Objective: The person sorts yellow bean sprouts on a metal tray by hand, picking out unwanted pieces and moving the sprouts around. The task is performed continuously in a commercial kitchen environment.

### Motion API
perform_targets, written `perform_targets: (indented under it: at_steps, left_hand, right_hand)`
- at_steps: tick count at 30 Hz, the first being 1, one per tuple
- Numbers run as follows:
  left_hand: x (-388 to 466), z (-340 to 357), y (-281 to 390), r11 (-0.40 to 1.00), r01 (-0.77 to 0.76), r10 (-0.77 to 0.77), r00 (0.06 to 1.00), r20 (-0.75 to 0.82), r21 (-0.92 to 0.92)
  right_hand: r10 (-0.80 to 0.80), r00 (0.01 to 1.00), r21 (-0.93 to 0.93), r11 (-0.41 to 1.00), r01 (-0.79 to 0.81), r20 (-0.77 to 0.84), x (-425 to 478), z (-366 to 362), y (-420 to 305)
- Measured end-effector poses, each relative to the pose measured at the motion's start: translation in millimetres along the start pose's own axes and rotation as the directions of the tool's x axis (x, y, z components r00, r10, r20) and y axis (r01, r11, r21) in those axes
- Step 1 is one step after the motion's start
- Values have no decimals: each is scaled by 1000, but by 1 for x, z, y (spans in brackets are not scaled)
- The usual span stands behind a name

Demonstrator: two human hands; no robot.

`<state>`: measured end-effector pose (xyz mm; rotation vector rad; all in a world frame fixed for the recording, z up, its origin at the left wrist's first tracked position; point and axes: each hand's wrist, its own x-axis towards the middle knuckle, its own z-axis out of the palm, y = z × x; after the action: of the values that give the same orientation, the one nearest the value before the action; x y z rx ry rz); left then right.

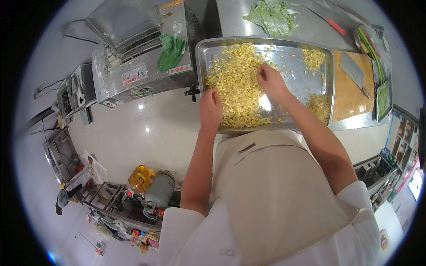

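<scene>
A large steel tray point(265, 128) lies before me, with a broad heap of soybean sprouts point(238, 86) over its left half. At the heap's left edge, by the tray's rim, is my left hand point(211, 108), its fingers curled in. My right hand point(271, 79) hangs over the heap's right edge, thumb and fingers drawn together. Whether either hand pinches a sprout is too small to tell. A small pile of sprouts point(313, 60) sits in the tray's far right corner, and a pile of paler, thin bits point(318, 107) lies in the near right corner, partly beside my right forearm.
Right of the tray, a cleaver point(352, 70) rests on a wooden cutting board point(354, 103), near green stalks point(376, 60). Floured leafy greens point(274, 18) and a red-handled knife point(335, 26) lie beyond the tray. A machine with a green cloth point(171, 52) stands left; a gas cylinder point(159, 189) is behind.
</scene>
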<state>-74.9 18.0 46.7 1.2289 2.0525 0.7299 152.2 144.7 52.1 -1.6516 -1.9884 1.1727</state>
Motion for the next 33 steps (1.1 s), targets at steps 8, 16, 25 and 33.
perform_targets:
  at_steps: [8,16,25,33]
  left_hand:
    - [58,36,-11,964,-40,61,996,-70,262]
    - [38,9,16,998,-65,64,984,-169,1]
    - [14,-3,4,950,108,-119,993,-19,-292]
    - [14,-3,-3,944,105,-119,993,-24,-314]
  right_hand:
    - [86,994,261,960,-101,68,-32,-17,25]
    - [92,996,81,993,-91,-12,-1,-18,7]
    - [-98,995,-302,948,100,20,98,27,13]
    - [80,990,-193,980,-56,117,99,7,5]
